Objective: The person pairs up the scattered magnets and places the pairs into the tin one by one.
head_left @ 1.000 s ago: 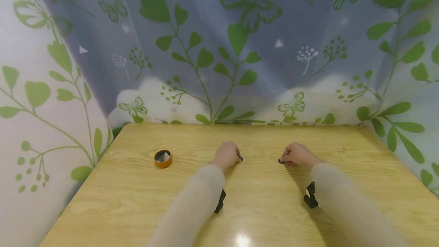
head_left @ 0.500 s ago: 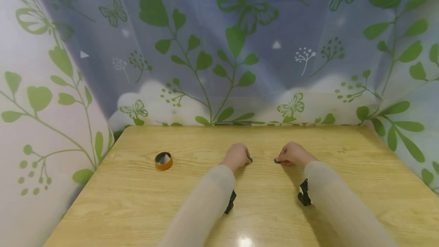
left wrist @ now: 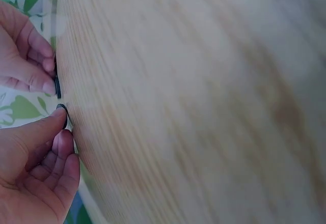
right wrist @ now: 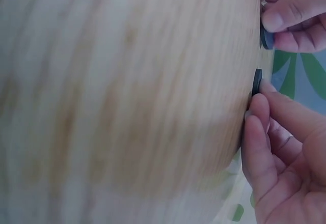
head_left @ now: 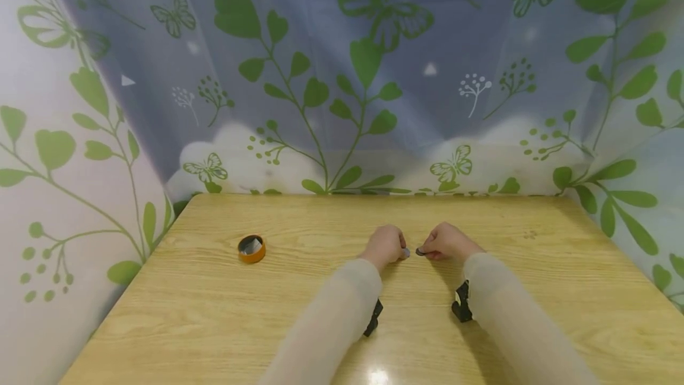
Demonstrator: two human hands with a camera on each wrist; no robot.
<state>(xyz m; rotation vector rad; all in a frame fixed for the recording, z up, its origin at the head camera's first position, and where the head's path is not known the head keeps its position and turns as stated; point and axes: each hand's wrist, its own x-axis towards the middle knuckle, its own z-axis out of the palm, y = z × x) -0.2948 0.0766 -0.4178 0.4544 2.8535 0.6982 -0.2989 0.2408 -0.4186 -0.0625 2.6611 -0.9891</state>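
Note:
Over the middle of the wooden table, my left hand [head_left: 387, 243] pinches a small dark round disc [head_left: 407, 252] between thumb and fingers. Facing it, my right hand [head_left: 447, 241] pinches a second dark disc [head_left: 420, 252]. A narrow gap separates the two discs, both close to the tabletop. In the left wrist view, the left hand's disc [left wrist: 63, 114] shows partly beneath the thumb, with the other disc [left wrist: 57, 87] just above it. The right wrist view shows the right hand's disc [right wrist: 257, 81] as a thin, flat piece standing out past the fingertips.
An orange ring [head_left: 259, 252] with a dark inner wall, like a roll of tape, lies left of the hands with a pale scrap inside. The wooden table [head_left: 187, 314] ends at a leaf-printed curtain [head_left: 299, 135] behind. Black straps [head_left: 462, 302] show at the wrists.
Both hands have moved toward each other along the table, left hand rightward and right hand leftward. The gap between the two discs has shrunk to a narrow one.

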